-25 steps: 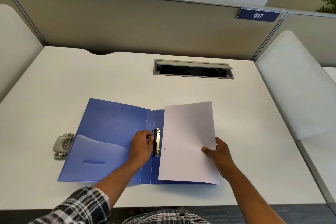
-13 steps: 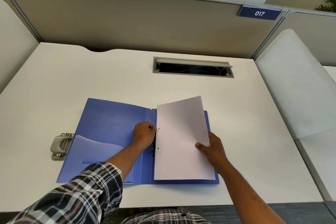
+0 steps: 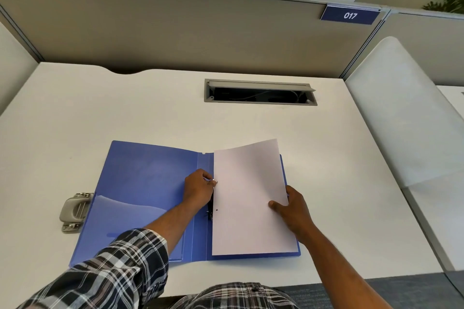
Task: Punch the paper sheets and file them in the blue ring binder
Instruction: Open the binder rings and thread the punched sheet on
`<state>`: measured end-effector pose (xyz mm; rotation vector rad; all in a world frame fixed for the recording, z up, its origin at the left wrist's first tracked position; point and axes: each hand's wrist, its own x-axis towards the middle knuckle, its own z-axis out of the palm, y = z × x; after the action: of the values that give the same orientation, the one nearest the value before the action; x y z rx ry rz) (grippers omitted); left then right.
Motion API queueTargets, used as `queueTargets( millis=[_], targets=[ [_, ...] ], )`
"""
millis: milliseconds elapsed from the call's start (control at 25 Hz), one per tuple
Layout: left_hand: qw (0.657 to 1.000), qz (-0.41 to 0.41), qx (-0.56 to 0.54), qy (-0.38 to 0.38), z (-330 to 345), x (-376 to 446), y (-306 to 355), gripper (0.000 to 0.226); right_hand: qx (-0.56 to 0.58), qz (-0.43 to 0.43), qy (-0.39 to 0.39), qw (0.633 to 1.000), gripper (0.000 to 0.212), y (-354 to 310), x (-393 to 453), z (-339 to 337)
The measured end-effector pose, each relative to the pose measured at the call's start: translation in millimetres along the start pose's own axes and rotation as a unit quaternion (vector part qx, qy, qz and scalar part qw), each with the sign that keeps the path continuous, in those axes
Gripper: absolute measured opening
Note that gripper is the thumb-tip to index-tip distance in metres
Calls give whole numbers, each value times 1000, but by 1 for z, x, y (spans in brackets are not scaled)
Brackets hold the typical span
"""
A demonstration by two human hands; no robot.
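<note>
White desk [image 3: 150, 113] holds open blue binder [image 3: 150, 178], hole punch [image 3: 74, 210] touching its left edge.

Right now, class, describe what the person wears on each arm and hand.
The left arm has a plaid sleeve in black, white and grey, pushed up below the elbow. The right arm is bare, no sleeve in view. Neither the left hand nor the right hand shows gloves, rings or a watch.

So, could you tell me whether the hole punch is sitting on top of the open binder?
No, the hole punch sits on the desk beside the left edge of the open blue binder.
</note>
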<state>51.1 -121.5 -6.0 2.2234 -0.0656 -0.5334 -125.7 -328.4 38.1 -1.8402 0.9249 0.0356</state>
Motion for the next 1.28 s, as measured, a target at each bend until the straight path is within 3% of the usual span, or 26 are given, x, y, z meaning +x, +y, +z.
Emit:
queueTargets(
  millis=[200, 560, 680, 880, 1040, 1280],
  targets=[
    [998, 58, 17, -12, 3, -8, -3, 13, -1, 8, 0, 1000, 47, 1, 0, 0],
    [996, 60, 62, -24, 2, -17, 6, 19, 20, 7, -8, 1000, 46, 10, -6, -6],
    [1000, 23, 16, -4, 0, -28, 1, 19, 26, 3, -7, 1000, 47, 8, -6, -7],
    [989, -46, 48, -132, -9, -42, -24, 15, 23, -7, -7, 1000, 47, 6, -7, -6],
    [988, -56, 10, -144, -11, -45, -27, 15, 23, -5, -8, 1000, 44, 7, -8, -4],
    [974, -134, -48, -178, -12, -41, -24, 25, 29, -7, -16, 999, 47, 7, -9, -3]
  ],
)
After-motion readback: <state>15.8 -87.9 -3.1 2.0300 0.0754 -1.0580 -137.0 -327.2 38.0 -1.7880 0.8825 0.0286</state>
